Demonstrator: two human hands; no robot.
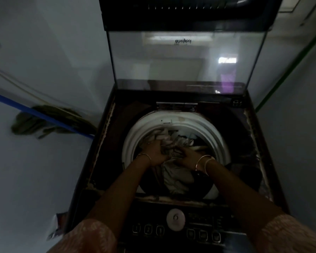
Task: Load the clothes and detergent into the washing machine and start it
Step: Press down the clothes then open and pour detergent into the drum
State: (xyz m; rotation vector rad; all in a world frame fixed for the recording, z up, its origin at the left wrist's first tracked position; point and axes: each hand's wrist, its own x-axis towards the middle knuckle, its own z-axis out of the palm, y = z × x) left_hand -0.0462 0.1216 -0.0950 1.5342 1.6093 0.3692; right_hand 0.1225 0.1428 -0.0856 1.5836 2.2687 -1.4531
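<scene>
2 hands are down in the drum of the top-loading washing machine [252,136], whose glass lid [186,57] stands raised at the back. Inside the white drum rim [186,119] lies a heap of clothes [173,172], pale and dark pieces mixed, so loading looks well under way or nearly done. No detergent shows anywhere in view, so that step seems left, as do closing the lid and starting. On the near control panel [204,234] the round dial [175,219] and buttons sit untouched. The left hand [156,152] and right hand [187,155] both curl into the cloth, gripping or pushing it; dim light hides the fingers
</scene>
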